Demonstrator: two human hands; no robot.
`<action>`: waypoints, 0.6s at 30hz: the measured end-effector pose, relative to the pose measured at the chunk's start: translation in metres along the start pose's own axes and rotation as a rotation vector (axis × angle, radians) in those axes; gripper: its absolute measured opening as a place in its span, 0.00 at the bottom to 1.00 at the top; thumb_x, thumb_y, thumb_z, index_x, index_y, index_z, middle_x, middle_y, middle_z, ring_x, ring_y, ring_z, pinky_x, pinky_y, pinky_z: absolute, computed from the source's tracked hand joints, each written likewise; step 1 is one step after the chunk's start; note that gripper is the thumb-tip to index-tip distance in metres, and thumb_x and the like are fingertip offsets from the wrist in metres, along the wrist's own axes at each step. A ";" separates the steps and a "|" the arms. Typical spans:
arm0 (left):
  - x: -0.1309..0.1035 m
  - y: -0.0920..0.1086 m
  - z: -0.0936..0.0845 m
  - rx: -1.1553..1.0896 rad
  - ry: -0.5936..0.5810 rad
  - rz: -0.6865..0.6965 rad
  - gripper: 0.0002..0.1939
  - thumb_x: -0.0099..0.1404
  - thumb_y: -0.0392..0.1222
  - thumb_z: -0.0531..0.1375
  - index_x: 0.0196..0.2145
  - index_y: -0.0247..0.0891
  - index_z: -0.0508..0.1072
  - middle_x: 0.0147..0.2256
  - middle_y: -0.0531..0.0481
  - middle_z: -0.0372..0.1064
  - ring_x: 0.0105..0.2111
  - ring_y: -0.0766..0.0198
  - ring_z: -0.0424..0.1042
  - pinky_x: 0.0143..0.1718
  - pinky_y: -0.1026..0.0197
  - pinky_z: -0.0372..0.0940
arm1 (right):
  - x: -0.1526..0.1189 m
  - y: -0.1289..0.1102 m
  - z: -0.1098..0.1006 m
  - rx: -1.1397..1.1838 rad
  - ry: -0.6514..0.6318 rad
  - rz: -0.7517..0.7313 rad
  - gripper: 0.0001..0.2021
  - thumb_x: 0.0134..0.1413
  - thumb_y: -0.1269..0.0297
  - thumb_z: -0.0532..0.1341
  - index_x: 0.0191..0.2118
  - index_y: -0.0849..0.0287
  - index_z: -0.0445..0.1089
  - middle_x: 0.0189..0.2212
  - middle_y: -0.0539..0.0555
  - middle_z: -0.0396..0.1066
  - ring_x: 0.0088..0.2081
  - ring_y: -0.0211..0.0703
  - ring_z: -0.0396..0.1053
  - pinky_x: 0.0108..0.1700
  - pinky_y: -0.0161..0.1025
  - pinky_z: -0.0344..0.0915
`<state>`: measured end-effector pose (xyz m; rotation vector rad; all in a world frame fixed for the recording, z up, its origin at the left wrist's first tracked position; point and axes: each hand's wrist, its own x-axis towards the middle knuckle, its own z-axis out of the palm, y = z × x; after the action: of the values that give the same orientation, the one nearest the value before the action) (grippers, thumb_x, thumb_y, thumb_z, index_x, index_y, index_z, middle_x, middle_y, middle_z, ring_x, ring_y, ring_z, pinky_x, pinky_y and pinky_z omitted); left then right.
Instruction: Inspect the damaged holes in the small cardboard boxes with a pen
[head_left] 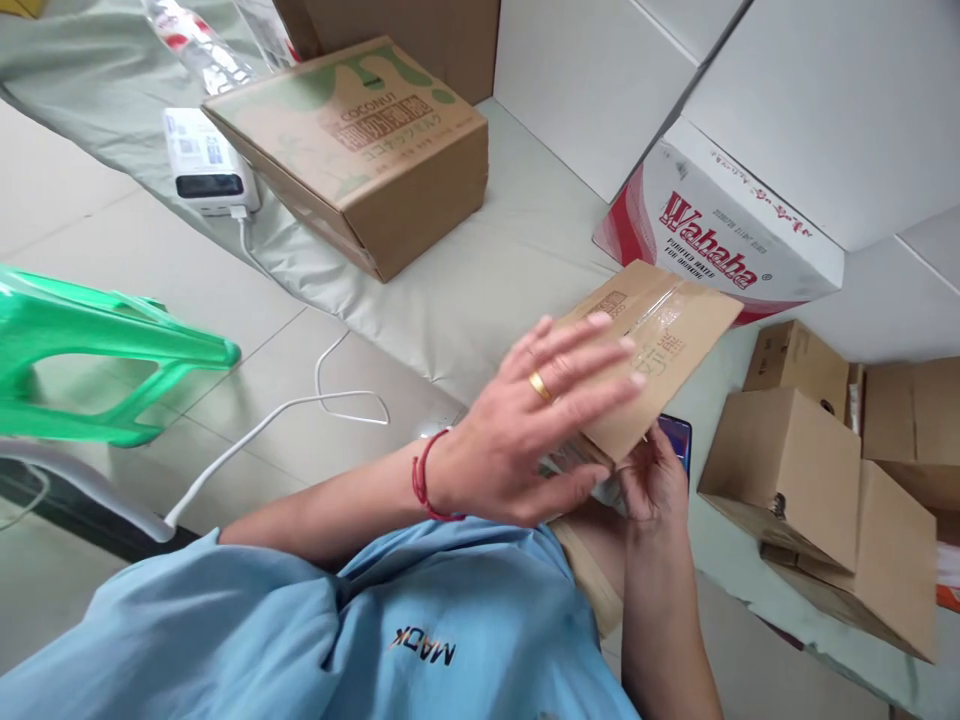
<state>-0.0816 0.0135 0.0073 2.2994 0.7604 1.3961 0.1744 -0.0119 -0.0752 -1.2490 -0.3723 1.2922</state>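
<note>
A small brown cardboard box [675, 335] is tilted in front of me, with clear tape along its top and printed characters on it. My left hand [544, 425], with a gold ring and a red cord bracelet, lies over the box's near left side, fingers stretched out and apart. Below the near right edge, my right hand [652, 475] grips the box; some of its fingers are hidden under it. Just behind that hand a phone [679, 440] shows its dark screen edge.
A coconut-printed carton [352, 140] stands back left beside a white power bank [210, 165] with a cable. Against the wall is a Wahaha water carton [720, 230]. Opened brown boxes [795, 470] sit at the right. A green stool [97, 360] is on the left.
</note>
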 end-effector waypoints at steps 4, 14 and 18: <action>-0.005 -0.019 -0.008 -0.128 0.174 -0.201 0.52 0.65 0.64 0.72 0.77 0.49 0.54 0.73 0.35 0.59 0.76 0.37 0.54 0.74 0.34 0.60 | 0.005 0.001 -0.002 0.058 0.036 0.039 0.15 0.52 0.60 0.78 0.44 0.55 0.80 0.41 0.48 0.85 0.43 0.38 0.82 0.51 0.38 0.79; -0.006 -0.030 -0.033 -0.193 -0.026 -0.513 0.32 0.76 0.64 0.59 0.62 0.35 0.75 0.60 0.35 0.75 0.58 0.46 0.75 0.62 0.44 0.69 | -0.034 -0.010 0.024 -0.156 -0.045 -0.136 0.19 0.59 0.51 0.72 0.52 0.54 0.82 0.53 0.55 0.83 0.56 0.48 0.79 0.63 0.49 0.73; -0.033 -0.032 -0.025 -0.419 -0.051 -0.802 0.38 0.69 0.66 0.66 0.65 0.37 0.69 0.62 0.35 0.73 0.59 0.46 0.75 0.57 0.47 0.72 | -0.057 -0.021 0.034 -0.336 -0.160 -0.314 0.28 0.66 0.50 0.66 0.67 0.53 0.73 0.69 0.58 0.71 0.71 0.57 0.67 0.73 0.59 0.62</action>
<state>-0.1242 0.0192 -0.0222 1.4455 1.0826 0.9848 0.1395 -0.0401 -0.0222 -1.3036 -0.8933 1.0878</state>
